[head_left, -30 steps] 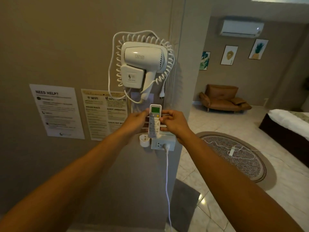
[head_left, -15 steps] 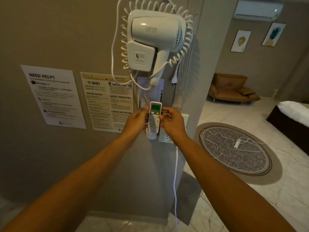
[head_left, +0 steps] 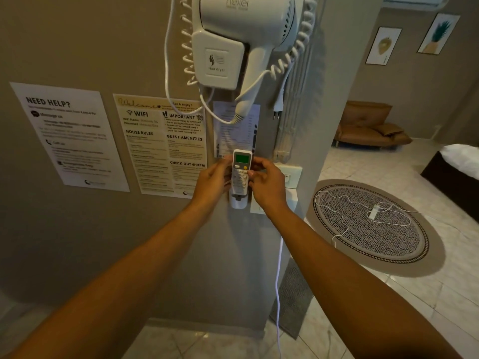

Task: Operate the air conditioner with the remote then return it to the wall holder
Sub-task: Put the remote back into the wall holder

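The white remote (head_left: 241, 167) with a green screen stands upright against the wall, its lower end inside the small white wall holder (head_left: 238, 202). My left hand (head_left: 211, 181) grips its left side. My right hand (head_left: 268, 185) grips its right side, thumb on the buttons. The lower edge of the air conditioner (head_left: 412, 1) shows at the top right, high on the far wall.
A white hair dryer (head_left: 241, 37) with a coiled cord hangs just above the remote. Paper notices (head_left: 160, 143) cover the wall to the left. A socket (head_left: 291, 177) with a white cable sits right of the holder. A round rug (head_left: 370, 224), sofa and bed lie beyond.
Both hands have lowered the remote from above the holder into it. The view has come closer to the wall and the air conditioner has slid nearly out of frame.
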